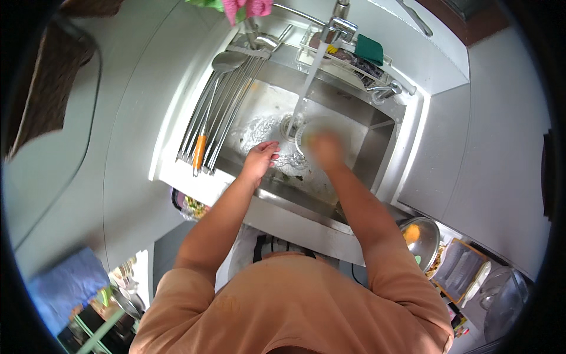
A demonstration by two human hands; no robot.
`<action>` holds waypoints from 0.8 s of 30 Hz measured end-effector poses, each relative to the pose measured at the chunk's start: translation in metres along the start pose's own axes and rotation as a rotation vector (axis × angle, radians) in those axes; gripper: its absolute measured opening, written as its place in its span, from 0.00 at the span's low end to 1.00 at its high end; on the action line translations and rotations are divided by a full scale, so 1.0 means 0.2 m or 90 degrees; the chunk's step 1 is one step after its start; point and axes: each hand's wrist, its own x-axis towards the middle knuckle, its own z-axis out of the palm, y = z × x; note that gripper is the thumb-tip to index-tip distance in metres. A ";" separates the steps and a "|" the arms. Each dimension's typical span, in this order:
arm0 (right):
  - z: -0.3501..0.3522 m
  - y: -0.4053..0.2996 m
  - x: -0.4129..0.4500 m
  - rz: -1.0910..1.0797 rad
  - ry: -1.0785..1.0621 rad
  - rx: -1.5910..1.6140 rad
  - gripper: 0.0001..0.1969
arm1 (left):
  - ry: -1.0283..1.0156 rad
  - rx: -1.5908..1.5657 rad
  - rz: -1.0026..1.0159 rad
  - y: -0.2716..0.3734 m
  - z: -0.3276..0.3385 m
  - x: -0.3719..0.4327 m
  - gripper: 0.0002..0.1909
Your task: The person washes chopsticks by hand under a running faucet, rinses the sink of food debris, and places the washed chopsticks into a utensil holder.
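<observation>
Over the near left part of the stainless steel sink point(376, 146) is my left hand point(261, 160), its fingers loosely bent and apart with nothing between them. My right hand point(327, 148) is smeared by a blur over the middle of the basin. Beside it shows the curved white rim point(299, 140) of a round object, mostly hidden by the hand and the blur. Whether the hand grips it I cannot tell. Water point(305, 90) runs from the chrome faucet point(339, 27) down to the drain point(289, 126). Dark green scraps point(292, 178) lie on the wet sink floor.
A metal drying rack point(230, 113) spans the sink's left side, bearing an orange-handled ladle point(200, 150). Behind the basin, a wire caddy point(305, 55) holds a green scouring pad point(369, 49). A steel bowl point(426, 243) stands at the right, a food-scrap container point(192, 208) at the left.
</observation>
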 end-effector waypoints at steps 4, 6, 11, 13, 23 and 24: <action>-0.26 -0.34 0.11 -0.125 -0.040 -0.040 0.04 | 0.049 0.082 0.060 -0.01 -0.04 -0.12 0.13; -0.36 -0.52 0.17 -0.172 -0.063 0.003 0.06 | 0.137 0.178 0.146 -0.04 -0.13 -0.14 0.14; -0.52 -0.90 0.23 -0.252 -0.127 -0.003 0.10 | 0.185 0.002 0.172 0.06 -0.34 -0.48 0.12; -0.55 -1.08 0.22 -0.323 -0.135 0.018 0.10 | 0.194 -0.034 0.148 0.02 -0.46 -0.61 0.11; -0.20 -1.72 -0.13 -0.523 -0.124 0.252 0.18 | 0.380 -0.167 0.210 -0.45 -1.02 -1.06 0.10; -0.13 -1.75 -0.19 -0.541 -0.143 0.255 0.19 | 0.382 -0.175 0.204 -0.49 -1.07 -1.07 0.10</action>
